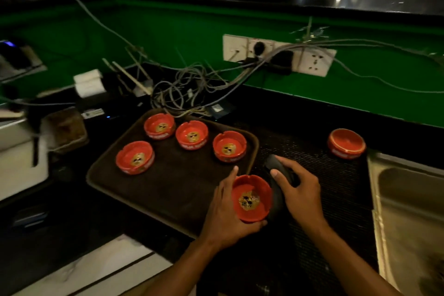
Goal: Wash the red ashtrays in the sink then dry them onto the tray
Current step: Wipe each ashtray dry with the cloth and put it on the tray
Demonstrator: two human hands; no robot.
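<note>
My left hand [224, 216] grips a red ashtray [251, 198] over the near right corner of the brown tray [149, 190]. My right hand [299, 191] rests on a dark cloth [276, 175] just right of that ashtray. Several more red ashtrays stand upright on the tray, among them one [135, 157] at the left, one [191, 135] in the middle and one [229, 146] at the right. Another red ashtray [346, 143] lies upside down on the black mat near the steel sink [406, 199] at the right edge.
A tangle of cables [192, 86] lies behind the tray, running to white wall sockets [278, 54] on the green wall. A small printer with paper rolls [90, 84] and a brown container [64, 130] stand at the left. The black mat [322, 199] spans between tray and sink.
</note>
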